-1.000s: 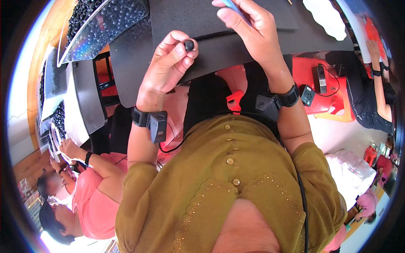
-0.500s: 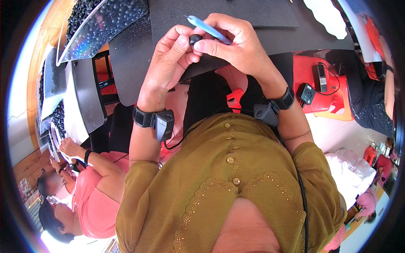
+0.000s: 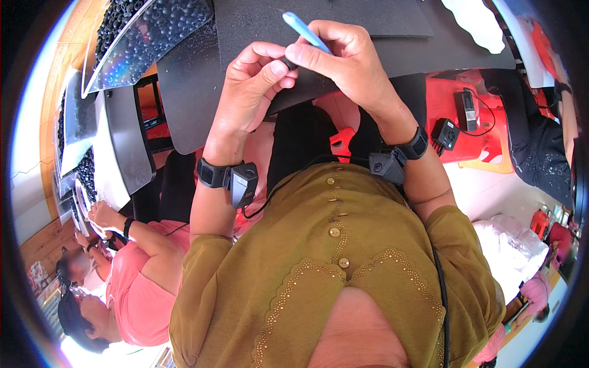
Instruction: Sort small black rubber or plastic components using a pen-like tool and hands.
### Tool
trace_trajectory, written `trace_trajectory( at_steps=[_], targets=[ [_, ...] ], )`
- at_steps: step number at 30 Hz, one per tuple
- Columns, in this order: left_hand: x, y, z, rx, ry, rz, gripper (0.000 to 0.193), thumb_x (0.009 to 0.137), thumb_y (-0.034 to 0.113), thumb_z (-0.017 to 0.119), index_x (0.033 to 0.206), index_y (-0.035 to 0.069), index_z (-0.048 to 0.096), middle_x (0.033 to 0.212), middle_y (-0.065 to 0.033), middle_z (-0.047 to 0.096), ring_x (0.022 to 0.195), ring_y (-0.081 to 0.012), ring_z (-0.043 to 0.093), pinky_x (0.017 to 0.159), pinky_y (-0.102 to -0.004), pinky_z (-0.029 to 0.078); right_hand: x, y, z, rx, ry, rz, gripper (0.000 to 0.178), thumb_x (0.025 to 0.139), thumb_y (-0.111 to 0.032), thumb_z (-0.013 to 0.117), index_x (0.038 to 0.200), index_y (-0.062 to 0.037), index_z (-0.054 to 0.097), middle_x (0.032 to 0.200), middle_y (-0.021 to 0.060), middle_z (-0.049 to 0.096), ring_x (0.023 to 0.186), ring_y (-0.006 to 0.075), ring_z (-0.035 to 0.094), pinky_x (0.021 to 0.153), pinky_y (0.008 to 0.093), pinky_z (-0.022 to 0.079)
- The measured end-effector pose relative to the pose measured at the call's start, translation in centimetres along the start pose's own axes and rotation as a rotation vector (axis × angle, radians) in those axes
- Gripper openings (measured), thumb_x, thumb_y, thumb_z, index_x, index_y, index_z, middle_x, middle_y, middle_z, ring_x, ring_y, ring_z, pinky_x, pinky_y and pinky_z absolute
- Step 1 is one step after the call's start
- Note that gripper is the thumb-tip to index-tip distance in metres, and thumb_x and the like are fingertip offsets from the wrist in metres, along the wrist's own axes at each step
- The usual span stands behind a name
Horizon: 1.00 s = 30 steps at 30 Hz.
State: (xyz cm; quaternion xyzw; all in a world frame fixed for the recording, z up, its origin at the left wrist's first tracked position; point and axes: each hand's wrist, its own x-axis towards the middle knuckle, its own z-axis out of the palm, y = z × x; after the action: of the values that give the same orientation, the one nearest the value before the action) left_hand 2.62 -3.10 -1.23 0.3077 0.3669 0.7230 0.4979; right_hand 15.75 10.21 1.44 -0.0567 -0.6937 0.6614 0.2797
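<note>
A small rounded black piece (image 3: 288,63) is pinched between the thumb and fingers of my left hand (image 3: 250,86), above the near edge of the black table (image 3: 190,110). My right hand (image 3: 353,67) is closed around a slim light-blue pen-shaped tool (image 3: 305,30), whose blue end points up and to the left. The right thumb and fingertips press against the black piece too and cover much of it. Which part of the tool, if any, touches the piece is hidden by the fingers.
A clear bin (image 3: 123,69) of black ring-like pieces stands at the upper left. Beyond my hands lies a dark mat (image 3: 392,21), with a white sheet (image 3: 475,27) at the right. A red stool (image 3: 442,98) carries black devices. Someone in pink (image 3: 147,288) sits at left.
The blue tool has turned steeper, and its thin tip no longer shows. My right thumb has moved onto the black piece, which is now more covered.
</note>
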Motion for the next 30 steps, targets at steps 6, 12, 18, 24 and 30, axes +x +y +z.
trace_trajectory(
  at_steps=[6, 12, 18, 24, 30],
  targets=[
    [0.0, 0.2, -0.1, -0.018, -0.03, 0.014, 0.018, 0.092, 0.013, 0.06, 0.107, 0.004, 0.058, 0.098, -0.0082, 0.064, 0.086, -0.0152, 0.064, 0.076, -0.0258, 0.055, 0.0, 0.5, -0.5, -0.096, 0.098, 0.025, 0.023, 0.088, -0.026, 0.065, 0.083, -0.003, 0.065, 0.062, -0.0032, 0.053, 0.06, 0.0031, 0.045, 0.053, 0.0216, 0.033],
    [0.1, 0.8, -0.5, -0.369, -0.041, -0.017, 0.017, 0.095, 0.012, 0.054, 0.111, 0.006, 0.058, 0.106, -0.0111, 0.06, 0.09, -0.0166, 0.06, 0.076, -0.0221, 0.054, -0.8, 1.1, -1.2, -0.18, 0.106, -0.136, 0.028, 0.09, -0.03, 0.06, 0.087, -0.0028, 0.062, 0.063, 0.0051, 0.051, 0.057, 0.0132, 0.049, 0.055, 0.028, 0.038],
    [-0.1, 0.8, -0.3, -0.375, 0.03, -0.023, 0.02, 0.095, 0.01, 0.054, 0.114, 0.005, 0.057, 0.105, -0.0107, 0.059, 0.089, -0.0155, 0.059, 0.077, -0.0209, 0.054, -1.0, 0.9, -1.4, -0.484, -0.002, -0.253, 0.026, 0.087, -0.031, 0.062, 0.089, -0.0052, 0.064, 0.069, 0.0124, 0.056, 0.058, 0.0285, 0.053, 0.053, 0.0342, 0.04],
    [-0.1, 1.0, 0.0, -0.337, 0.085, -0.017, 0.019, 0.094, 0.008, 0.054, 0.113, 0.005, 0.057, 0.104, -0.0098, 0.059, 0.089, -0.013, 0.059, 0.077, -0.021, 0.054, -1.0, 0.8, -1.2, -0.578, 0.008, -0.318, 0.024, 0.086, -0.031, 0.063, 0.088, -0.0075, 0.065, 0.072, 0.0098, 0.059, 0.061, 0.0296, 0.056, 0.053, 0.0366, 0.043],
    [-0.1, 0.9, -0.4, -0.344, 0.057, -0.015, 0.019, 0.094, 0.008, 0.054, 0.112, 0.005, 0.057, 0.103, -0.0078, 0.059, 0.089, -0.0133, 0.059, 0.077, -0.0221, 0.054, -0.9, 0.3, -1.4, -0.658, 0.002, -0.31, 0.023, 0.085, -0.031, 0.064, 0.087, -0.0081, 0.065, 0.072, 0.009, 0.06, 0.063, 0.0305, 0.058, 0.054, 0.0372, 0.044]
  ],
)
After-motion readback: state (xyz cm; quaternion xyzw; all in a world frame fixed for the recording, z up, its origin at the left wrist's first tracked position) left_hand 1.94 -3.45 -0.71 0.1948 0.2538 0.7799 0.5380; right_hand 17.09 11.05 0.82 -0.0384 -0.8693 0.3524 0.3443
